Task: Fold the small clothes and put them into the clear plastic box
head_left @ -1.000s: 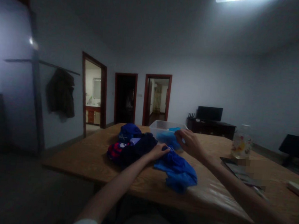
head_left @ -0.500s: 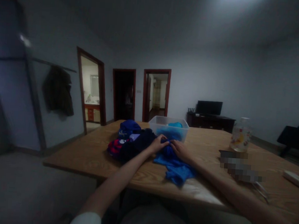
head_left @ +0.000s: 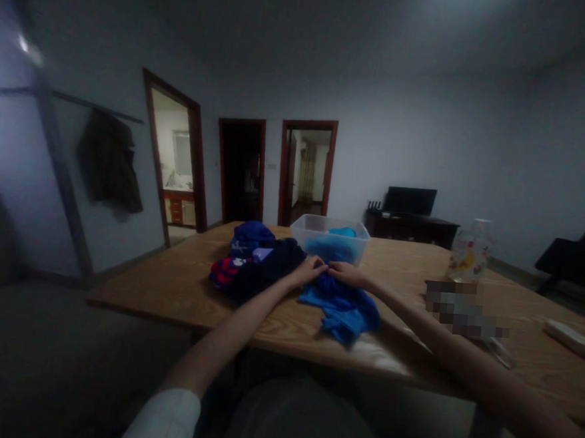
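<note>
A blue garment (head_left: 343, 312) lies crumpled on the wooden table, its near end spread toward me. My left hand (head_left: 310, 269) and my right hand (head_left: 343, 273) meet at its far end, fingers closed on the cloth with the fingertips nearly touching. Just beyond them stands a clear plastic bin (head_left: 331, 238) with bright blue cloth inside. Left of my left hand is a pile of dark clothes (head_left: 269, 271), with a red-and-navy patterned piece (head_left: 226, 272) and a royal blue piece (head_left: 252, 235) at its edge.
On the right of the table (head_left: 168, 274) stand a clear patterned jug (head_left: 471, 255), a pixelated object (head_left: 466, 311) and a white elongated object (head_left: 572, 337). A dark cabinet with a television (head_left: 410, 201) is against the far wall. A jacket (head_left: 110, 159) hangs at left.
My right hand has shifted slightly left, closer to my left hand, both still on the blue garment. The whole view has tilted a little, so the table appears higher.
</note>
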Tool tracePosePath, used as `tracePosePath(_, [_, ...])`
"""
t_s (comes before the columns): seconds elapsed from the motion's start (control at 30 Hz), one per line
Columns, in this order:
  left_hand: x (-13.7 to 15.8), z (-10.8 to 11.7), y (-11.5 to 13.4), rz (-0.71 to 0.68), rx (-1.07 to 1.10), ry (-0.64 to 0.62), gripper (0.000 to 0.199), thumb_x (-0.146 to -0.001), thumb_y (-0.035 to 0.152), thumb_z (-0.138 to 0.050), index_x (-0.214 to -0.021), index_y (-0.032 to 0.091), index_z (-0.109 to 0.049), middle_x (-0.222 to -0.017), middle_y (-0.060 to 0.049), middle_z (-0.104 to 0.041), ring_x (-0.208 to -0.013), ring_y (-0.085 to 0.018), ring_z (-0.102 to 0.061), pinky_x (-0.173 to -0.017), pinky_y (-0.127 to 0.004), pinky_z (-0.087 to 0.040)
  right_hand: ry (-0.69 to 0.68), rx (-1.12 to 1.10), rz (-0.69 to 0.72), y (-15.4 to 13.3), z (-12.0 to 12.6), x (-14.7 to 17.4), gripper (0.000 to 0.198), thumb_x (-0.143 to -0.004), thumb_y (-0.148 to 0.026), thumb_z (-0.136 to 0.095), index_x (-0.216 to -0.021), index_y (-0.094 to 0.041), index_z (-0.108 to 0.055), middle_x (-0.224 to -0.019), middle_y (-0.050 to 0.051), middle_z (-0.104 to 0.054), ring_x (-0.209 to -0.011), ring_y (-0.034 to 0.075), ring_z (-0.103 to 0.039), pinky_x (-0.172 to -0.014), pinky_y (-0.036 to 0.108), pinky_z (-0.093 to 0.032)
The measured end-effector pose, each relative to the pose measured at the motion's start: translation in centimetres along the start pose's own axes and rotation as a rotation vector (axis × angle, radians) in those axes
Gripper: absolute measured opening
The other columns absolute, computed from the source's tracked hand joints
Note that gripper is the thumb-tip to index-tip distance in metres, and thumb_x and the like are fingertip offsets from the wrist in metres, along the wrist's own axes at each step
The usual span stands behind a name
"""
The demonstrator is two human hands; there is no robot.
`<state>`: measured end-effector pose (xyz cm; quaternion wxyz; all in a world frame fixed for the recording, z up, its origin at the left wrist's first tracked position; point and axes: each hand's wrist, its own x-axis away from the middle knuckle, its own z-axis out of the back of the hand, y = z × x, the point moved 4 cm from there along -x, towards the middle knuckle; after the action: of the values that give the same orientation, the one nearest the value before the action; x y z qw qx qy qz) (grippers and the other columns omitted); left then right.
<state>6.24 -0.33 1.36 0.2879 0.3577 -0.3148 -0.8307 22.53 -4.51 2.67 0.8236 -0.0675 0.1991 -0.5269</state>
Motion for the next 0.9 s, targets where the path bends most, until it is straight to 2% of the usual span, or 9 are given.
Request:
tracePosePath(0.07, [0.1,0.1,0.0,-0.002,-0.003,-0.009,0.025,-0.096,0.038,-0.06,-0.102,0.015,-0.066,-0.103,-0.007,-0.071,-0.098,-0.019,-0.065,-0.095,-0.034,-0.054,-0.007,0.047,0.016,-0.4,-0.2,-0.4,0.039,-0.102,-0.043,-0.046,-0.099,-0.015,-0.073,-0.103,0.014,-0.077,-0.093,0.029,-0.073,-0.086,0.036,-0.053])
tracePosePath(0.23, [0.6,0.4,0.4,-0.03,-0.008,-0.031,0.024,-0.095,0.038,-0.061,-0.099,0.015,-0.066,-0.098,-0.007,-0.071,-0.095,-0.019,-0.064,-0.093,-0.033,-0.053,0.149,0.106,0.085,-1.3,-1.2,0.6,0.041,-0.104,-0.039,-0.039,-0.114,-0.014,-0.07,-0.117,0.016,-0.074,-0.107,0.028,-0.071,-0.097,0.037,-0.052])
tracePosePath(0.5, [0.0,0.2,-0.1,-0.042,0.002,-0.034,0.032,-0.093,0.047,-0.063,-0.098,0.015,-0.067,-0.1,-0.007,-0.072,-0.097,-0.021,-0.065,-0.094,-0.034,-0.053,0.173,0.166,0.111,-1.0,-1.6,1.4,0.039,-0.106,-0.037,-0.037,-0.116,-0.015,-0.067,-0.12,0.016,-0.072,-0.111,0.028,-0.068,-0.103,0.039,-0.049])
tracePosePath(0.73, [0.2,0.2,0.2,-0.064,0.006,-0.047,0.028,-0.097,0.04,-0.056,-0.1,0.014,-0.066,-0.1,-0.007,-0.071,-0.096,-0.02,-0.065,-0.093,-0.033,-0.053,0.171,0.192,0.083,-1.6,-1.4,1.6,0.034,-0.107,-0.036,-0.037,-0.111,-0.015,-0.064,-0.109,0.015,-0.072,-0.101,0.025,-0.07,-0.093,0.035,-0.049])
tracePosePath(0.9, [-0.3,0.3,0.1,-0.007,0.1,-0.014,0.028,-0.094,0.042,-0.063,-0.097,0.015,-0.066,-0.101,-0.007,-0.071,-0.098,-0.02,-0.065,-0.093,-0.032,-0.053,0.192,0.116,0.063,-1.5,-0.6,1.7,0.025,-0.104,-0.034,-0.045,-0.106,-0.016,-0.062,-0.103,0.012,-0.072,-0.092,0.024,-0.068,-0.083,0.032,-0.05])
